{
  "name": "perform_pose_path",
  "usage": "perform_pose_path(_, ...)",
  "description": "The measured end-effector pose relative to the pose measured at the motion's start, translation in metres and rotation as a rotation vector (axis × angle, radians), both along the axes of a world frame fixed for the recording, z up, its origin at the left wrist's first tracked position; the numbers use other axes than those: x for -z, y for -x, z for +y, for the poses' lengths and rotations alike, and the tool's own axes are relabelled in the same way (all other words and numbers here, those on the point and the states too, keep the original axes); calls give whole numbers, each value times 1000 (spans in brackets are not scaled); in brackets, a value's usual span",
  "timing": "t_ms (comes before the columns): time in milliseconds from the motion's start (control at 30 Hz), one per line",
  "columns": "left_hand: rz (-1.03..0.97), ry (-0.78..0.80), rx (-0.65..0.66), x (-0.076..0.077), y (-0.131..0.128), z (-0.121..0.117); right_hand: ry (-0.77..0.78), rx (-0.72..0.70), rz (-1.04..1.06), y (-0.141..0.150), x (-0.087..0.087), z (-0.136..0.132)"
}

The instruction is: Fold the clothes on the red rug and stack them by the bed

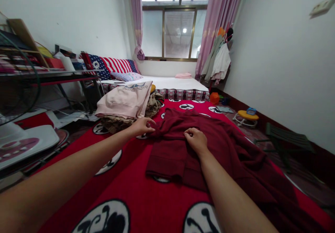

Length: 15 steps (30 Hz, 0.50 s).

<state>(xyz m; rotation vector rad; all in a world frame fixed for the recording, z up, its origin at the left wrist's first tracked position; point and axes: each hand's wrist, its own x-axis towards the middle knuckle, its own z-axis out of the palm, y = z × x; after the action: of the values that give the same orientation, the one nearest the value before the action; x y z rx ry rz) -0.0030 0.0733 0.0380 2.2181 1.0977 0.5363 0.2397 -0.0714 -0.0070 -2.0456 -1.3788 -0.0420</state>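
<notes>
A dark red garment [222, 149] lies spread on a red bedspread [131, 184] printed with white cartoon discs. My left hand [143, 125] pinches the garment's left edge, fingers closed on the cloth. My right hand [195, 139] rests on the middle of the garment, knuckles up, fingers curled into the fabric. One part of the garment is folded toward me, its ribbed hem [167, 170] lying near the front.
A folded pink garment [125, 100] tops a pile of clothes [154, 104] just beyond my left hand. A second bed [172, 83] stands under the window. A fan [15, 76] and cluttered desk [52, 74] are at left. Clothes hang at right [218, 60]; a folding chair [285, 140] stands by the wall.
</notes>
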Motion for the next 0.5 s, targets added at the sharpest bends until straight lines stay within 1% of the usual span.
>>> perform_pose_path(67, 70, 11, 90, -23, 1, -4, 0, 8, 2, 0, 0, 0)
perform_pose_path(133, 161, 13, 116, -50, 4, -6, 4, 16, 10, 1, 0, 0)
perform_pose_path(200, 302, -42, 53, -75, 8, -4, 5, 20, 16, 1, -1, -1)
perform_pose_path(267, 447, -106, -68, -93, 11, 0, 3, 19, 21, 1, -1, -1)
perform_pose_path(300, 473, -110, -138, -98, 11, 3, 0, 17, 23, 0, -2, -1)
perform_pose_path(367, 422, -74, -260, -103, 11, 8, -11, 7, 25, 0, -1, -1)
perform_pose_path(433, 310, -57, -337, -102, 8, 12, -22, -1, 26, -1, -1, -1)
perform_pose_path(500, 175, -87, -397, -97, 5, 16, -34, -6, 28, 0, -1, -1)
